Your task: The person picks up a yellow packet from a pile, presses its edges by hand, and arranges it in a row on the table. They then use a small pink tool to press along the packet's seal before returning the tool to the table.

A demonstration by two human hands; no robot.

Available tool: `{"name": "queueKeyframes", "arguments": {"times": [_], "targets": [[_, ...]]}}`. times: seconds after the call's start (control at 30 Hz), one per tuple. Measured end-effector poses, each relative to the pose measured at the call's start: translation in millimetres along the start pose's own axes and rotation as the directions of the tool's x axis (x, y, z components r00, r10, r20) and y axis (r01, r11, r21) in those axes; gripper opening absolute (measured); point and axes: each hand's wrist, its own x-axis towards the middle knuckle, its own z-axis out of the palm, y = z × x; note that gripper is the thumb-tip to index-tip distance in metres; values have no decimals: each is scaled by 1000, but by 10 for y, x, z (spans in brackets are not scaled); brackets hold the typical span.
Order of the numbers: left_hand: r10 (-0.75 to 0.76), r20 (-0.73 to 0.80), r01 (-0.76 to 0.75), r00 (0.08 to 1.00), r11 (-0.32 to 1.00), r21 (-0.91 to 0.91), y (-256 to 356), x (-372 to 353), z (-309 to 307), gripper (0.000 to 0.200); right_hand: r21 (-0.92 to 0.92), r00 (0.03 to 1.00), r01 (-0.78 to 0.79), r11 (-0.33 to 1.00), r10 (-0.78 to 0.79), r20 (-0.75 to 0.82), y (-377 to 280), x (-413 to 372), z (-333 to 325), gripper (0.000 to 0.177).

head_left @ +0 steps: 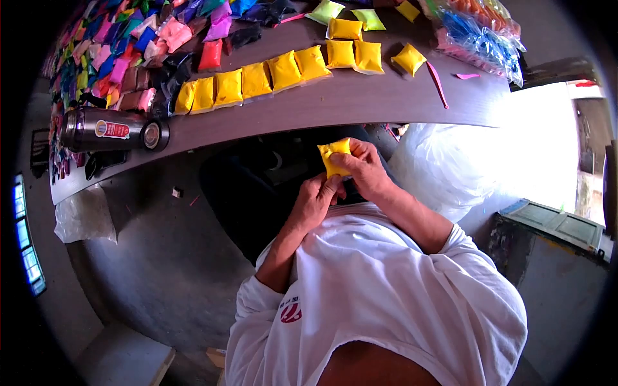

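Observation:
Above my lap, in front of the table edge, both hands hold one small yellow packet (334, 154). My right hand (365, 168) grips it from the right, with the thumb pressed on its face. Fingers of my left hand (315, 199) pinch its lower edge. On the table beyond lies a row of similar yellow packets (256, 80), side by side. A few more yellow packets (354, 55) lie to the right of that row, and one single yellow packet (409, 59) sits apart near a pink plastic strip (438, 84).
A large heap of many-coloured packets (122, 51) covers the table's left side. A metal thermos (112, 130) lies on its side at the left edge. Clear bags of coloured pieces (479, 38) sit at the back right. A white plastic bag (444, 167) stands right of my knees, near a cabinet (547, 251).

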Motion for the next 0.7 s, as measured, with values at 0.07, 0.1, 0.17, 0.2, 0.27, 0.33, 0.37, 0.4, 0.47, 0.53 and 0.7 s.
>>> {"name": "queueKeyframes", "arguments": {"times": [0.07, 0.1, 0.17, 0.2, 0.27, 0.33, 0.37, 0.4, 0.47, 0.53, 0.7], "targets": [[2, 18, -3, 1000, 1000, 11, 27, -4, 5, 42, 18, 998, 65, 998, -65, -27, 45, 8, 5, 20], [4, 23, -4, 1000, 1000, 19, 40, -5, 0, 42, 17, 998, 65, 998, -64, -26, 51, 14, -3, 20], [5, 26, -5, 1000, 1000, 26, 39, -1, -9, 42, 30, 999, 44, 999, -44, 4, 46, 35, -13, 19], [-1, -9, 1, 1000, 1000, 18, 22, -4, -12, 43, 31, 999, 42, 999, -43, 5, 33, 29, 0, 19], [-6, -44, 7, 999, 1000, 9, 20, -5, -19, 43, 106, 997, -72, 992, 74, -12, -24, 9, 35, 19], [-24, -20, 25, 1000, 999, 30, 47, 0, -24, 44, 79, 995, -94, 992, 93, 17, -50, -1, 45, 19], [-25, -19, 25, 1000, 999, 30, 46, 2, -18, 44, 53, 993, -115, 992, 113, 44, -54, -7, 46, 19], [-31, -12, 31, 999, 999, 35, 43, 5, -12, 45, 53, 993, -115, 992, 113, 43, -33, -3, 35, 19], [-37, -7, 37, 999, 999, 40, 32, 13, -10, 45, 58, 999, -21, 998, 19, 45, 38, 24, 6, 18], [-21, 7, 20, 1000, 998, 61, 22, 17, -17, 45, 42, 999, 29, 999, -30, 18, 72, 46, 37, 17], [-26, -33, 27, 999, 999, 31, 51, 6, -39, 45, 48, 1000, 12, 999, -12, 6, -3, 39, 70, 17]]}}
